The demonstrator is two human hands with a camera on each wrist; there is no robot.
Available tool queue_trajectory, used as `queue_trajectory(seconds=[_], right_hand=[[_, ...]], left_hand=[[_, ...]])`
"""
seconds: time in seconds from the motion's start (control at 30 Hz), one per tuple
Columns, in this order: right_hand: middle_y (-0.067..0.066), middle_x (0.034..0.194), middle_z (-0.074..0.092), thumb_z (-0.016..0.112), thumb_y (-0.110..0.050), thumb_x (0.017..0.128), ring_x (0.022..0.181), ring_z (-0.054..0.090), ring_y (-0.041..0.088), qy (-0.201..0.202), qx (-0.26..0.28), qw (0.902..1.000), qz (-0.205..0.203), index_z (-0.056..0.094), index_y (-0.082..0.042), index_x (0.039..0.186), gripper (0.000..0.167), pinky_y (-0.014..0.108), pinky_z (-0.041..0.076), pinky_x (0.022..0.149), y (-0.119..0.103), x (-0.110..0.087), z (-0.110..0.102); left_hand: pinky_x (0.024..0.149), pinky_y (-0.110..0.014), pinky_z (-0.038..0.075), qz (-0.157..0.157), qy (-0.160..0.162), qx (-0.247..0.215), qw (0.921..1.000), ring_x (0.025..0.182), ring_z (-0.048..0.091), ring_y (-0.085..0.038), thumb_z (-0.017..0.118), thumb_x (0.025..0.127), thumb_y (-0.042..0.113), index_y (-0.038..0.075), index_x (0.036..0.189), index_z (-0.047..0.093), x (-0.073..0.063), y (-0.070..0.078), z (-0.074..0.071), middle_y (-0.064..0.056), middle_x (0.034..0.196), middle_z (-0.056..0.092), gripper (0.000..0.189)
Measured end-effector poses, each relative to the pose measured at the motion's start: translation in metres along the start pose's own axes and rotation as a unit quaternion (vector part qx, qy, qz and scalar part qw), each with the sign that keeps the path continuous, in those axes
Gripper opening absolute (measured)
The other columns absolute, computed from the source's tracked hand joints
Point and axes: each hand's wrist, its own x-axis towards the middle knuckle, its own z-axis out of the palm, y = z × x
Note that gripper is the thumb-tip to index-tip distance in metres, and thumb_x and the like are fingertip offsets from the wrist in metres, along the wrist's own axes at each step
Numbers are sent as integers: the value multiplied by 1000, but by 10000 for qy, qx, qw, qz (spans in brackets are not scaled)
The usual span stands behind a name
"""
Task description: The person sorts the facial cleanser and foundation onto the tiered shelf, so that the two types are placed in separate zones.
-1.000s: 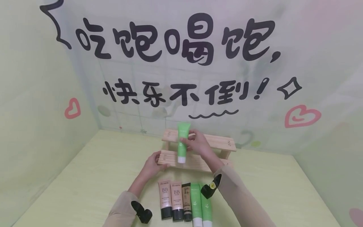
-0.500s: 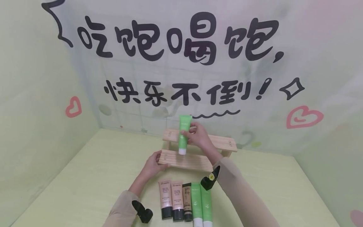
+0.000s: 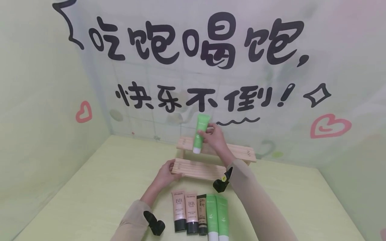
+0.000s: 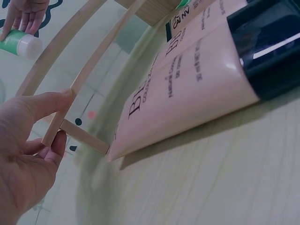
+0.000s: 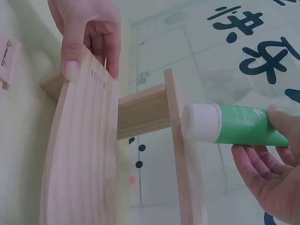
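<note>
My right hand [image 3: 215, 137] pinches a green tube [image 3: 201, 132] with a white cap, cap downward, in front of the upper step of a two-step wooden stand [image 3: 199, 169]. In the right wrist view the tube's white cap [image 5: 201, 123] appears beside the upper board's edge; whether they touch I cannot tell. My left hand [image 3: 166, 174] grips the left end of the lower step, thumb on one face and fingers behind, as the left wrist view shows around the wooden board [image 4: 89, 70].
In front of the stand lie two pink BB cream tubes [image 3: 179, 209] with black caps, a brown tube [image 3: 201, 212] and two more green tubes [image 3: 212, 214]. Behind the stand rises a printed backdrop [image 3: 144, 73] with large black characters.
The green tube has risen with my right hand, from before the lower step up to the upper step, and tilted slightly. My left hand keeps its grip. The head view has shifted a little.
</note>
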Motion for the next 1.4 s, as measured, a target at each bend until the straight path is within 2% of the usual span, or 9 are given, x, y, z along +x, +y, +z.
queue_trajectory(seconds=[0.47, 0.77, 1.17, 1.4], right_hand=[[18, 116, 58, 65, -23, 84, 101, 60, 29, 309, -220, 9969, -690, 38, -4, 130, 56, 33, 56, 83, 2, 12, 2], [15, 114, 58, 63, -25, 85, 101, 60, 28, 107, -608, 9882, -1398, 40, -7, 128, 52, 36, 52, 89, 14, 14, 4], [13, 115, 57, 62, -24, 85, 102, 59, 25, 74, -544, 9876, -1474, 39, -7, 128, 51, 34, 51, 90, 18, 14, 7], [14, 116, 57, 62, -25, 85, 103, 59, 26, 65, -557, 9889, -1373, 40, -7, 127, 52, 35, 51, 91, 19, 13, 6]], left_hand=[[94, -39, 50, -33, 31, 111, 9999, 117, 51, -36, 72, 75, 10, -4, 137, 31, -1, 1, 1, -24, 131, 47, 76], [92, -38, 51, -31, -3, 57, 10000, 116, 51, -36, 73, 75, 10, -5, 137, 30, -1, 2, 4, -24, 130, 48, 76], [91, -38, 52, 9, 48, 131, 9999, 115, 52, -35, 71, 76, 9, -3, 137, 30, 0, 5, 2, -23, 130, 48, 75], [89, -37, 53, -14, 55, 113, 9999, 113, 54, -35, 72, 75, 9, -4, 137, 32, 1, 3, 5, -23, 128, 50, 75]])
